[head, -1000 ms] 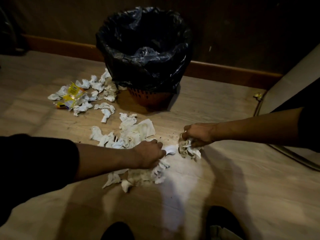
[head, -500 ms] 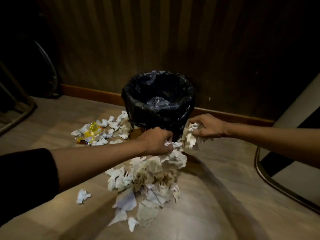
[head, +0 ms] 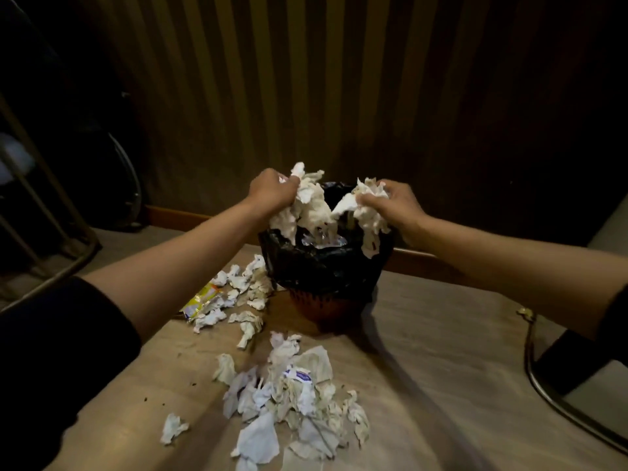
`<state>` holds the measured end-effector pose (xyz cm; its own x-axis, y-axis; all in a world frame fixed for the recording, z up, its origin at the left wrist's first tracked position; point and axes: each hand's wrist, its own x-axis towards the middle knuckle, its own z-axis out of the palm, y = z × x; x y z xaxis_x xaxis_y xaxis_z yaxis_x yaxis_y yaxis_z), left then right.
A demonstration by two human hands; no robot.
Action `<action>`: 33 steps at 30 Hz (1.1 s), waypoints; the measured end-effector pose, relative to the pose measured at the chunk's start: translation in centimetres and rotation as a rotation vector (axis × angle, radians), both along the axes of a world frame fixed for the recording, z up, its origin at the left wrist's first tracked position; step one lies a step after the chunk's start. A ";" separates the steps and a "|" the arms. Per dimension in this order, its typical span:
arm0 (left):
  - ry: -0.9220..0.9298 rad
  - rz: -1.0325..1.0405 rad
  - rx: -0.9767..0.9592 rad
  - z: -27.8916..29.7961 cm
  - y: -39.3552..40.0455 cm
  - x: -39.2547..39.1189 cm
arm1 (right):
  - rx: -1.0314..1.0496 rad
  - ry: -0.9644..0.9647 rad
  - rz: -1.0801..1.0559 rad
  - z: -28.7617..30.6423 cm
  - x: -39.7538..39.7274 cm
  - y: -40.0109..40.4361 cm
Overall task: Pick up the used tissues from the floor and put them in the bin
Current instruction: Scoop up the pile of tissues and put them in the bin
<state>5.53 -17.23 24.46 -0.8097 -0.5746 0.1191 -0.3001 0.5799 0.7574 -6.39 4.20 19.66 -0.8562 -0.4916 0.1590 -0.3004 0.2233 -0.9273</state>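
A brown bin [head: 319, 300] lined with a black bag [head: 319, 263] stands on the wooden floor by the wall. My left hand [head: 270, 192] grips a bunch of crumpled white tissues [head: 306, 209] right above the bin's mouth. My right hand [head: 396, 205] holds another bunch of tissues [head: 368, 215] over the bin's right rim. A big heap of used tissues [head: 292, 399] lies on the floor in front of the bin. More tissues [head: 241, 294] are scattered to the left of the bin.
A yellow wrapper [head: 200, 300] lies among the left tissues. A metal chair frame [head: 51, 232] stands at the far left, and a curved metal leg [head: 533, 372] at the right. A striped dark wall with a wooden skirting board [head: 176, 217] runs behind the bin.
Both hands have risen from floor level in front of the bin to above its mouth, carrying their bunches of tissues. The view has tilted upward.
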 end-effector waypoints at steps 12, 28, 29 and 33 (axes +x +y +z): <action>0.123 0.090 0.338 -0.8 -2.0 -3.8 | -0.111 -0.194 -0.131 2.8 -2.5 -6.6; 0.128 -0.115 0.124 -5.3 -3.6 -1.6 | 0.108 0.040 -0.024 -2.2 2.9 -2.3; 0.152 -0.082 0.127 -5.1 -3.6 -1.7 | 0.113 0.043 -0.038 -2.3 2.5 -2.4; 0.127 -0.129 0.072 -4.2 -2.8 -3.1 | 0.109 0.042 -0.113 -2.1 1.0 -3.1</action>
<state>2.41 -20.06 20.21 -0.8583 -0.4776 0.1879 -0.1258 0.5507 0.8252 -5.34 1.14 17.58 -0.9008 -0.4085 0.1470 -0.3056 0.3561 -0.8831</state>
